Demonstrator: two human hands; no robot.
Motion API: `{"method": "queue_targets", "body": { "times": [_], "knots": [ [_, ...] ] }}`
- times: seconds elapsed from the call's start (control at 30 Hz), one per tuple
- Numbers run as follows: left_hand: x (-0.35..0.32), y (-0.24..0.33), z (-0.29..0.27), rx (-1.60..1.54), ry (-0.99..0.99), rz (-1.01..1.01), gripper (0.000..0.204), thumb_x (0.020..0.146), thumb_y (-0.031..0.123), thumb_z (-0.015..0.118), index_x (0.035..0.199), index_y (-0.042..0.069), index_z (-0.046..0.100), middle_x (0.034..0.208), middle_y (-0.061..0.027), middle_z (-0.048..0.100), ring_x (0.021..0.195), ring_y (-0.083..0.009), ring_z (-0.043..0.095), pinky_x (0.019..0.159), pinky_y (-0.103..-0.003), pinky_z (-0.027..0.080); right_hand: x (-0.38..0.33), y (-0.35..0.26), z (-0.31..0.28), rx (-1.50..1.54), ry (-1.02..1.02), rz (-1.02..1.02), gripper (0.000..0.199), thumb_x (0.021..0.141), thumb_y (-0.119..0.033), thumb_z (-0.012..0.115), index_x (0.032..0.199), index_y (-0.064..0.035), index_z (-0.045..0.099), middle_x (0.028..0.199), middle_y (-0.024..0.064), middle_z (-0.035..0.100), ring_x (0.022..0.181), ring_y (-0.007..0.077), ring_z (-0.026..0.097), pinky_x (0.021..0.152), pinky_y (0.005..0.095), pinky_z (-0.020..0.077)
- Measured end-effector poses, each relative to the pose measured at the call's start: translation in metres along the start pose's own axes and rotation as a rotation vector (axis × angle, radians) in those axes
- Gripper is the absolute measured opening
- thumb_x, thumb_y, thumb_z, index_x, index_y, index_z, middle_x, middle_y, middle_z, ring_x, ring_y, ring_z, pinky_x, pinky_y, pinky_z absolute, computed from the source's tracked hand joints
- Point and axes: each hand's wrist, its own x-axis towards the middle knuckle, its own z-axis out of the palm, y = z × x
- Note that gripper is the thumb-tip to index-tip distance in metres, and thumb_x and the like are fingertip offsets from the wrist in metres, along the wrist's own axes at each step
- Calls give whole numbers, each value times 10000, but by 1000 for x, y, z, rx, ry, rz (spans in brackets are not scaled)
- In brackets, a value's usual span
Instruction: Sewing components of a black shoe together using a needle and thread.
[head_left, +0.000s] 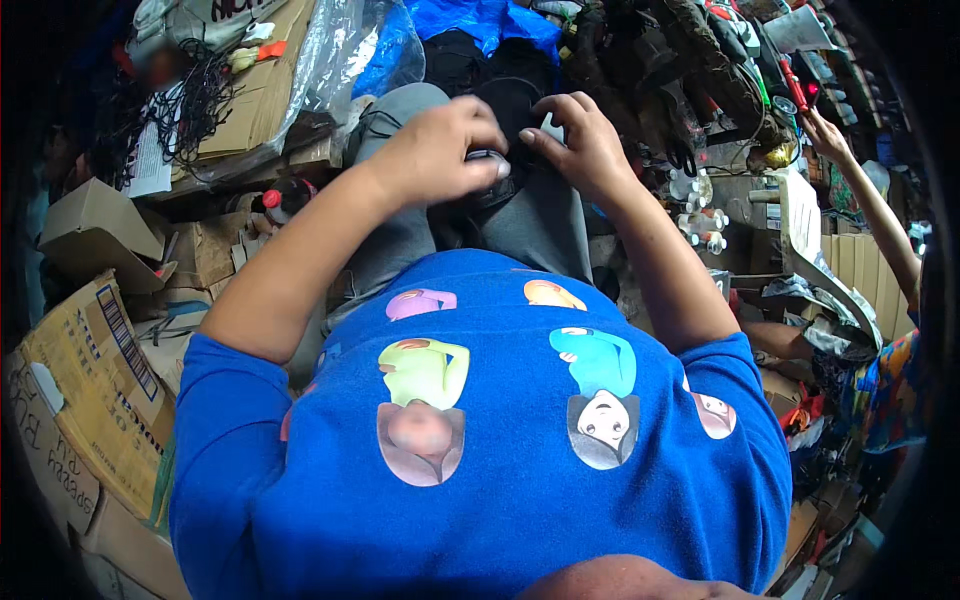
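– Right below the camera, see anything decent?
– Yep: a blue shirt (515, 385) with printed cartoon figures, then grey trousers (535, 215), knees up.
– Any grip going on there?
– Hard to say, honestly. Left hand (440, 150) over the lap, fingers curled in, thumb reaching across. Maybe on something dark, but too shadowy to tell a hold from a touch.
– And opposite?
– Right hand (585, 145), fingers bent, thumb and forefinger slightly apart. Can't tell about any hold there either.
– So, between them?
– A black item (512, 105), down by the knees, outline lost in the dark.
– Further out?
– To the left, a red-capped bottle (287, 199), then an open cardboard box (95, 230). To the right, some small clear bottles (703, 217), then a co-worker's hand (825, 137) up at a red thing (794, 85).
– And way at the back?
– Tangled black cords (192, 110), a clear plastic sheet (335, 75) and bright blue plastic (490, 25).
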Motion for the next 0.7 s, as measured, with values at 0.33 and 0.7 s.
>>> {"method": "queue_targets", "body": {
  "times": [0.33,0.7],
  "knots": [
    [50,-43,48,-142,11,-36,400,741,167,692,1082,50,517,1142,-137,441,1097,-272,491,978,-352,402,-13,-5,-10,128,-359,-20,278,820,-244,658,771,21,589,646,142,525,575,217,507,556,368,414],
    [68,-43,18,-122,-157,-8,350,755,217,697,1048,54,595,1056,-111,535,1077,-257,503,958,-342,400,-43,-7,-45,300,-141,27,108,805,-73,664,895,-14,663,737,67,548,675,147,546,622,285,444]
  ]
}}
